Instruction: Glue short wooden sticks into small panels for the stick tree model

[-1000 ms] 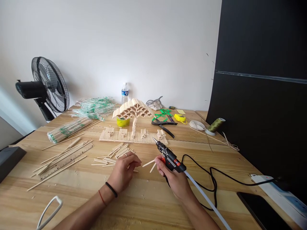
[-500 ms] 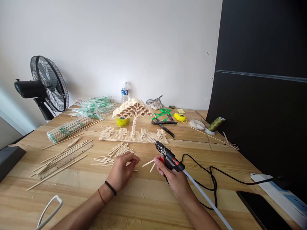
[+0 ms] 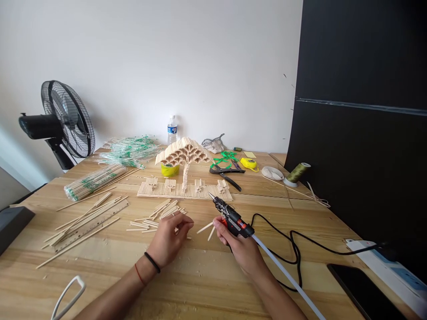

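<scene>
In the head view my right hand (image 3: 238,244) is wrapped round a black hot glue gun (image 3: 231,218), its nozzle pointing up and left. Two short wooden sticks (image 3: 204,228) poke out by that hand's fingertips; whether they are pinched or lie on the table I cannot tell. My left hand (image 3: 170,235) is closed, thumb and fingertips together; what they hold, if anything, is hidden. A stick end (image 3: 189,238) shows just below it. Behind it lies a pile of cut sticks (image 3: 167,209). Farther back stands a stick-built model (image 3: 185,155) with a canopy, trunk and flat base.
Long sticks and a ruler (image 3: 93,226) lie left, near a wrapped stick bundle (image 3: 96,180). Pliers (image 3: 230,174), a yellow tape measure (image 3: 249,164) and a thread spool (image 3: 298,173) sit behind. A black cord (image 3: 295,249), power strip (image 3: 383,266) and phone (image 3: 360,289) are right.
The whole view has shifted slightly left. Both hands, the glue gun and the sticks hold nearly the same positions relative to the table.
</scene>
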Motion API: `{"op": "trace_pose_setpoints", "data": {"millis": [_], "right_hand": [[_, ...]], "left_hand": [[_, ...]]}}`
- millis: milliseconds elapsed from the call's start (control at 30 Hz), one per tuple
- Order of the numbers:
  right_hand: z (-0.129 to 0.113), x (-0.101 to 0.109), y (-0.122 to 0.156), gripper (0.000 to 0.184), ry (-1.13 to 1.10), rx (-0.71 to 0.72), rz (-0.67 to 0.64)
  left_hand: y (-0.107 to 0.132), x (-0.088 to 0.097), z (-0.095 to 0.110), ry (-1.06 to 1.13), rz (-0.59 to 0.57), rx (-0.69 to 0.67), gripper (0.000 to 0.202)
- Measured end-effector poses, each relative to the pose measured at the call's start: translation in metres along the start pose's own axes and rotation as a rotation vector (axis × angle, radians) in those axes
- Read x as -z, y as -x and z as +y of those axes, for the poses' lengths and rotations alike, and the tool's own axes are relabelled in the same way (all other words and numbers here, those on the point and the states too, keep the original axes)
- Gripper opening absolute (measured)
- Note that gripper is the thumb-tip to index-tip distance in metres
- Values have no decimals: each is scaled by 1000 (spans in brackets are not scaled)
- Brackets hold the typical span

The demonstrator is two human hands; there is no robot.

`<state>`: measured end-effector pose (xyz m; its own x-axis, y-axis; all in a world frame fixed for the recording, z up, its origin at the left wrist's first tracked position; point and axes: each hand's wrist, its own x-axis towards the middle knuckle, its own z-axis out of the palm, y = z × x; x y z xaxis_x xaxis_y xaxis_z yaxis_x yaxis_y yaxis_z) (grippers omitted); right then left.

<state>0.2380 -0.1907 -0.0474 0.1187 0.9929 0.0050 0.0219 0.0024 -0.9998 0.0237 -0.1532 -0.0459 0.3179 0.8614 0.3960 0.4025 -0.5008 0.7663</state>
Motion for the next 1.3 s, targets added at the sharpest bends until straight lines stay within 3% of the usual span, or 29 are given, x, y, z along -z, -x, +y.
{"op": "trace_pose_setpoints", "data": {"millis": [400,633,1300], "right_hand": [[-3,0,1,58,12,-5,3],[-3,0,1,59,21,-17,-5],[-1,1,1,59,59,-26,2]], "left_hand": [[0,-1,-7,27,-14,-81,24],[1,1,-1,4,-3,-63,12],[2,4,6,-31,-5,-69,21]]}}
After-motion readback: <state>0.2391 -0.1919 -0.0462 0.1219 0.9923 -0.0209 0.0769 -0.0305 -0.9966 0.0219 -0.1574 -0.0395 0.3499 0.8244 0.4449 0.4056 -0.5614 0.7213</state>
